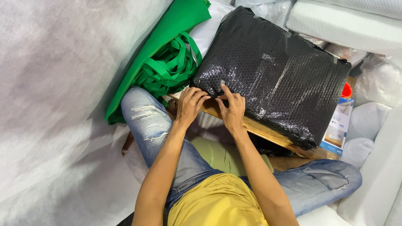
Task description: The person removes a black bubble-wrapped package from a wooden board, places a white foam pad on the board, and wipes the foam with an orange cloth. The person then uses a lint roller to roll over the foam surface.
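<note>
Head view, parcel: a large flat black bundle wrapped in bubble film [272, 71] lies tilted on a wooden board [268, 130], patched here and there with strips of clear tape.
Parcel's place: it rests on the board over the person's lap, and its far end leans toward the white foam pads [347, 23] behind it.
Left hand: the left hand [189, 104] lies at the parcel's near corner, fingers bent and pressed on the film edge; it grips nothing that I can see.
Right hand: the right hand [231, 109] sits just beside the left, forefinger stretched onto the wrap near a small tape piece [222, 83], the other fingers curled on the edge; whether it pinches a tape end cannot be told.
Left of parcel: green cloth bags [167, 62] with looped straps lie touching its near-left side.
Right of parcel: a small printed carton [337, 125] and a red cap [346, 90] stand at its lower right edge.
Risk, slipping: the parcel overhangs the narrow board, so a hard push at the corner could slide it off toward the carton.
Risk, tearing: fingernails working at the film may burst bubbles or rip the wrap.
Risk, loose tape: a poorly pressed strip could lift, letting the corner fold open.
</note>
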